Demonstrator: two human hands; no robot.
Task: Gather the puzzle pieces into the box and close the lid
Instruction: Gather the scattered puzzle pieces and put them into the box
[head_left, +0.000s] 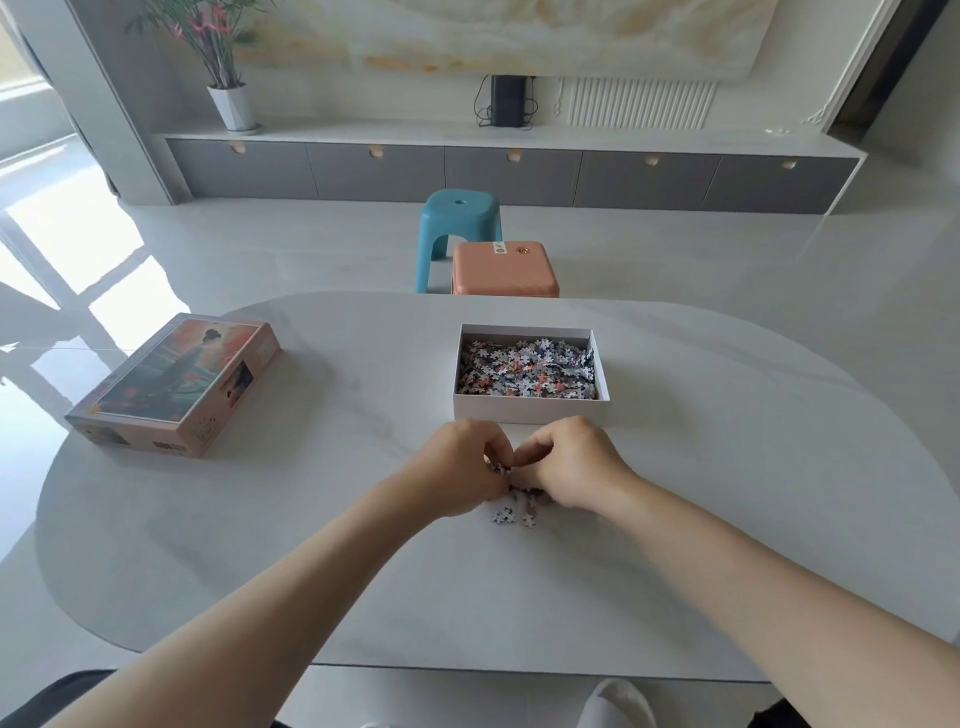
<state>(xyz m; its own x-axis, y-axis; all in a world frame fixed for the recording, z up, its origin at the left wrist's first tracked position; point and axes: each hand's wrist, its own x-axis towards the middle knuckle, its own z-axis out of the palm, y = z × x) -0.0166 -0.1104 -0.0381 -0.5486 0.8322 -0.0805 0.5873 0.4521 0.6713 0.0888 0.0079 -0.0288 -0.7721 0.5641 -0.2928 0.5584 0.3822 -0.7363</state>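
Puzzle pieces (511, 514), light and probably slippery, are being pinched mid-frame by the curled left hand (462, 467) and right hand (571, 462), best scooped together

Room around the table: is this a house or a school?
Most likely a living room in a home: a long low drawer cabinet along the wall, a potted plant on it, and a blue stool and an orange stool by the table.

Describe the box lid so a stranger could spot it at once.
Start at the white oval table. Near its far left edge, well apart from the open white box of pieces, lies the lid. Unlike the plain box, it carries a painted figure on top and pink sides.
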